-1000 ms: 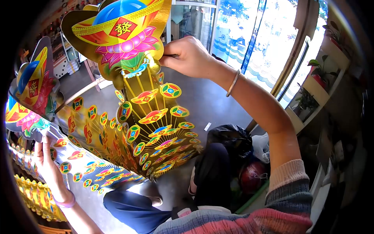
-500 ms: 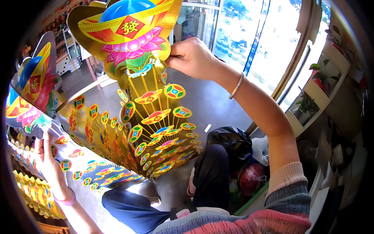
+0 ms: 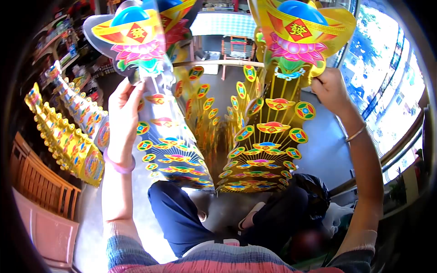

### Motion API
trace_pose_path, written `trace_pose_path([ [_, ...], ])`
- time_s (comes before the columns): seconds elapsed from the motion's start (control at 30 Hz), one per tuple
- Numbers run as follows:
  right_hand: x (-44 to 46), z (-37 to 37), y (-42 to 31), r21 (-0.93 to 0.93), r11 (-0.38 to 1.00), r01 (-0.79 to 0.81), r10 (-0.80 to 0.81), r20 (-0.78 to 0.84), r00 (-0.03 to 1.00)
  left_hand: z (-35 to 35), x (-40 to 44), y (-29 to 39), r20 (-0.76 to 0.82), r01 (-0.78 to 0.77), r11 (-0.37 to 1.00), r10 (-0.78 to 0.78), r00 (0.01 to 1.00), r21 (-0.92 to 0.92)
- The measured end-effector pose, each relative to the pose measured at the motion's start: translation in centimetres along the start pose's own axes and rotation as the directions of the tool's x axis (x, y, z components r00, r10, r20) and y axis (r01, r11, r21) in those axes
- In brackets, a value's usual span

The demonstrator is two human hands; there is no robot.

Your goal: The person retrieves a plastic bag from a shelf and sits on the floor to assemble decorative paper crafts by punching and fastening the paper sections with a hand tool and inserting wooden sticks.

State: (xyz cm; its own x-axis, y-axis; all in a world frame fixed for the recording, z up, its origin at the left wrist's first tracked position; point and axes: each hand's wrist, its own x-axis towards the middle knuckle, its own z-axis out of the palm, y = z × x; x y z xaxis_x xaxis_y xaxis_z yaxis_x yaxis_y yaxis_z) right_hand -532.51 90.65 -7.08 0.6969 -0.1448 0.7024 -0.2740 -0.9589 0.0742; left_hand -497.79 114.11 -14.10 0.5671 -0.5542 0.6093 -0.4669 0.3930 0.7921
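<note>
A tall foil paper decoration hangs in front of me, its folded sides spread apart. My left hand is closed in a pinch on the edge of its silver foil panel, just under a printed pink lotus. Opposite, my right hand pinches the edge of the gold foil panel at about the same height. Both panels carry a yellow ingot with a blue dome on top, and colourful coins and small ingots below. Between them, more gold foil recedes behind a thin pale rod. The fingertips are partly hidden.
More gold and silver foil decorations stand at left, near a wooden slatted chair. A black plastic bag lies by my right knee. A checked-cloth table is at the back; a bright glass door is at right.
My view has turned left and levelled. The silver and gold panels now face me side by side, and both hands still grip their edges.
</note>
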Motion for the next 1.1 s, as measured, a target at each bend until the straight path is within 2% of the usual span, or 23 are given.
trace_pose_path([
  [0.03, 0.4, -0.4, 0.6, 0.135, 0.975, -0.174, 0.155, 0.138, 0.978, -0.4, 0.2, -0.4, 0.042, 0.005, 0.999, -0.003, 0.999, -0.035],
  [0.07, 0.9, -0.8, 0.8, 0.238, 0.903, -0.358, 0.285, 0.294, 0.913, -0.1, 0.2, -0.4, 0.017, -0.003, 0.996, 0.004, 1.000, -0.087],
  [0.17, 2.0, -1.4, 0.4, 0.325, 0.856, -0.403, 0.266, 0.391, 0.881, 0.7, 0.0, 0.2, -0.023, -0.054, 0.993, 0.052, 0.998, -0.102],
  [0.27, 2.5, -1.2, -1.0, 0.239, 0.928, -0.285, 0.210, 0.294, 0.932, 1.0, 0.0, 0.6, 0.008, -0.039, 0.994, 0.040, 0.999, -0.105],
  [0.3, 2.9, -0.8, -2.0, 0.056, 0.997, -0.055, 0.045, 0.168, 0.985, 1.1, 0.1, 1.0, 0.031, -0.032, 0.995, 0.035, 0.999, -0.092],
  [0.4, 3.0, 0.5, -3.1, -0.142, 0.988, 0.056, -0.061, -0.027, 0.998, 1.5, -0.1, 1.6, 0.034, -0.053, 0.994, 0.056, 0.998, -0.097],
  [0.43, 3.2, -0.1, -3.6, -0.094, 0.995, -0.032, 0.039, 0.074, 0.996, 1.3, -0.1, 1.3, 0.045, -0.059, 0.994, 0.063, 0.997, -0.096],
  [0.53, 3.4, -0.2, -2.0, 0.043, 0.996, -0.076, 0.065, 0.209, 0.976, 0.8, 0.2, 0.7, 0.056, -0.070, 0.995, 0.074, 0.996, -0.076],
  [0.57, 3.1, -0.3, -2.5, -0.018, 1.000, -0.014, 0.017, 0.146, 0.989, 0.6, 0.1, 0.5, 0.036, -0.079, 0.994, 0.082, 0.996, -0.072],
  [0.6, 2.6, -0.5, -3.1, -0.024, 0.999, -0.048, 0.051, 0.108, 0.993, 0.6, 0.0, 0.4, 0.017, -0.091, 0.993, 0.093, 0.996, -0.071],
  [0.67, 1.9, -1.0, -4.4, -0.040, 0.992, -0.121, 0.123, 0.035, 0.992, 0.2, -0.7, 0.7, -0.123, -0.267, 0.951, 0.287, 0.950, 0.159],
  [0.7, 1.5, -0.2, -3.4, -0.024, 0.998, -0.059, 0.059, -0.020, 0.998, -0.8, -1.1, 1.6, -0.099, -0.413, 0.804, 0.495, 0.863, 0.428],
  [0.73, 1.0, -0.2, -2.8, -0.018, 1.000, -0.020, 0.019, -0.025, 0.999, -1.5, -2.3, 2.9, -0.081, -0.425, 0.618, 0.622, 0.779, 0.661],
  [0.8, 0.4, -0.9, -3.1, -0.013, 0.998, 0.055, -0.055, -0.046, 0.997, -0.4, -4.9, 3.3, -0.192, -0.557, 0.728, 0.661, 0.726, 0.399],
  [0.83, 0.2, -0.8, -2.9, 0.028, 0.999, 0.016, -0.015, -0.006, 1.000, 0.8, -6.1, 3.6, 0.007, -0.588, 0.752, 0.615, 0.789, 0.297],
  [0.87, 0.0, -0.6, -2.4, -0.006, 0.994, 0.107, -0.107, -0.042, 0.993, 2.3, -7.2, 4.4, 0.206, -0.595, 0.780, 0.560, 0.802, 0.194],
  [0.93, -0.1, 0.0, -1.6, 0.107, 0.993, 0.050, -0.041, -0.087, 0.995, 7.5, -7.8, 5.2, 0.292, -0.478, 0.878, 0.449, 0.845, 0.035],
  [0.97, 0.0, 0.0, -1.4, 0.064, 0.994, 0.086, -0.080, -0.092, 0.992, 9.1, -7.6, 4.4, 0.303, -0.410, 0.912, 0.384, 0.872, 0.027],
  [1.0, 0.0, -0.2, -1.4, 0.015, 0.992, 0.122, -0.120, -0.100, 0.988, 10.8, -7.0, 3.5, 0.307, -0.265, 0.958, 0.287, 0.908, -0.112],
  [1.03, -0.2, -0.1, -1.4, -0.027, 0.995, 0.100, -0.103, -0.131, 0.986, 12.0, -6.4, 3.1, 0.325, -0.193, 0.957, 0.257, 0.910, -0.216],
  [1.07, 0.0, -0.6, -1.5, -0.180, 0.979, 0.095, -0.117, -0.113, 0.987, 12.9, -5.6, 3.0, 0.346, -0.115, 0.943, 0.226, 0.911, -0.313],
  [1.1, 0.1, -0.6, -1.8, -0.186, 0.982, 0.039, -0.056, -0.090, 0.994, 13.4, -4.6, 2.7, 0.353, -0.083, 0.940, 0.205, 0.913, -0.330],
])
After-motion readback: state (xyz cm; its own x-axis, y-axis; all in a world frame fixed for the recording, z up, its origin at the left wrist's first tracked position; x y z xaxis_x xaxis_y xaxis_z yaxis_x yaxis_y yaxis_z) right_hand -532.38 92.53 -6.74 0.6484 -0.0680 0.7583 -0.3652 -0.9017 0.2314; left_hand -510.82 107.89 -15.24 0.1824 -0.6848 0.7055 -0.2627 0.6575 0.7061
